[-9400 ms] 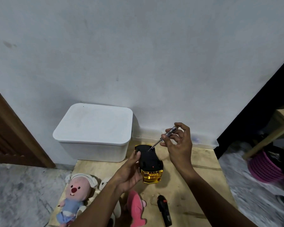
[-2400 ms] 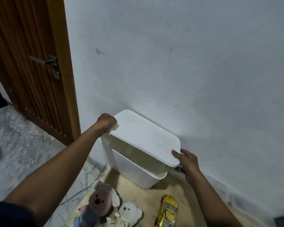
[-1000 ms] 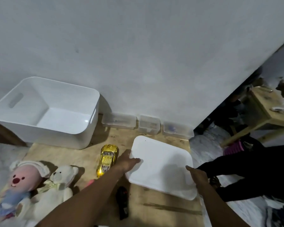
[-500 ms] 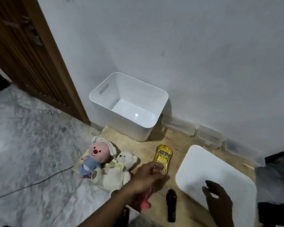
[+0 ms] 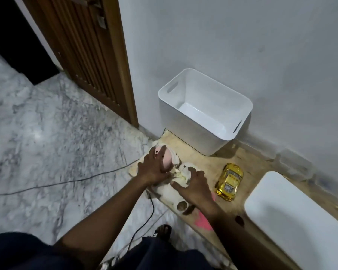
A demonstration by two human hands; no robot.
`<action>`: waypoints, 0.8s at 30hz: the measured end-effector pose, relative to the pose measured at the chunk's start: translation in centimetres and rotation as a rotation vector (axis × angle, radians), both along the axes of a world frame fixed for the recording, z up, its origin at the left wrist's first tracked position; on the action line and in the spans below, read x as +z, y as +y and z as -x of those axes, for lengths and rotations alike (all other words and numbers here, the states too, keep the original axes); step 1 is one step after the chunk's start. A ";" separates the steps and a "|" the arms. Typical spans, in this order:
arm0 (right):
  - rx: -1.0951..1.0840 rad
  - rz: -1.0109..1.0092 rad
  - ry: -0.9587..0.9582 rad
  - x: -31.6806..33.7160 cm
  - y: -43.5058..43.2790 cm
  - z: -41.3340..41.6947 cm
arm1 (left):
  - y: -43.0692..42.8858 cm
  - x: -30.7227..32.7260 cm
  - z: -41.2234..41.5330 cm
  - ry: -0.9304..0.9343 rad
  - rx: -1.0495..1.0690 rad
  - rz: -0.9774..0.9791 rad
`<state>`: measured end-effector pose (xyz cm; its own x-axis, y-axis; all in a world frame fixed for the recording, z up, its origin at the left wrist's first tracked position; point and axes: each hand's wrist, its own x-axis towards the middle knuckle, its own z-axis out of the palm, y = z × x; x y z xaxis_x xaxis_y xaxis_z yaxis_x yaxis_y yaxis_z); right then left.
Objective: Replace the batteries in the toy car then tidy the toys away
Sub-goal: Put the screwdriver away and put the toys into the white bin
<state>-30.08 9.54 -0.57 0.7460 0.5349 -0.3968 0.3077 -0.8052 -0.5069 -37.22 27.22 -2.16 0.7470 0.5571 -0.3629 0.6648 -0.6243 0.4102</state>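
Note:
A gold toy car [image 5: 229, 181] stands on its wheels on the low wooden board [image 5: 248, 162]. Left of it lie a pink-faced plush doll [image 5: 168, 158] and a white teddy bear [image 5: 169, 190]. My left hand [image 5: 153, 168] lies spread over the pink doll's face. My right hand [image 5: 193, 187] lies spread on the white bear. Whether either hand grips its toy does not show. The white storage box [image 5: 203, 108] stands open and empty against the wall. Its white lid [image 5: 297, 221] lies flat at the right.
A pink plush piece [image 5: 202, 221] shows under my right forearm. A dark cable [image 5: 66, 182] runs over the marble floor at the left. A wooden door [image 5: 82, 45] stands behind the box. Clear small containers [image 5: 295, 164] line the wall's base.
My left hand went from beside the gold car onto the pink doll. My right hand left the lid and came down on the white bear. The view swung left.

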 end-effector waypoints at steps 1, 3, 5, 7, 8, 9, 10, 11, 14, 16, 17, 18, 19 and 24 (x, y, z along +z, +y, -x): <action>-0.004 0.033 0.002 -0.3 0.7 0.4 | -0.2 -1.3 0.5 -0.025 -0.014 -0.019; -0.039 0.052 0.005 -0.7 1.7 0.9 | -0.5 -3.1 1.5 -0.116 0.007 -0.040; -0.095 0.056 0.038 -0.7 2.3 1.0 | -0.5 -3.5 1.8 -0.169 0.028 -0.033; -0.128 0.055 0.111 -0.8 2.6 0.8 | -0.4 -3.6 1.7 -0.179 0.039 -0.038; -0.140 0.049 0.143 -0.9 2.6 0.6 | -0.4 -3.7 1.8 -0.191 0.048 -0.038; -0.147 0.039 0.161 -1.0 2.5 0.4 | -0.3 -3.8 1.9 -0.212 0.060 -0.021; -0.145 0.022 0.153 -0.9 2.4 0.3 | -0.4 -3.6 2.0 -0.251 0.080 0.024; -0.137 -0.001 0.131 -0.7 2.2 0.4 | -0.4 -3.3 2.1 -0.310 0.111 0.094; -0.054 -0.144 0.011 1.7 1.8 1.0 | -0.8 -1.3 2.0 -0.538 0.231 0.261; 0.008 -0.248 -0.069 4.4 1.6 1.1 | -0.9 0.9 1.8 -0.708 0.333 0.308; 0.030 -0.304 -0.103 6.0 1.6 0.9 | -0.9 2.4 1.5 -0.786 0.391 0.331; 0.043 -0.364 -0.128 7.6 1.7 0.5 | -0.8 4.1 1.2 -0.857 0.438 0.349; 0.046 -0.431 -0.145 9.1 1.9 -0.1 | -0.6 6.0 0.8 -0.921 0.467 0.363; -0.066 -0.799 -0.237 15.5 4.0 -6.0 | 1.8 15.7 -4.3 -1.026 0.366 0.432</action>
<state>-24.10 13.53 14.93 0.8017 0.5407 0.2548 0.4428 -0.2510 -0.8608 -32.94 29.01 13.49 0.6203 0.7773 0.1049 0.0104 -0.1419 0.9898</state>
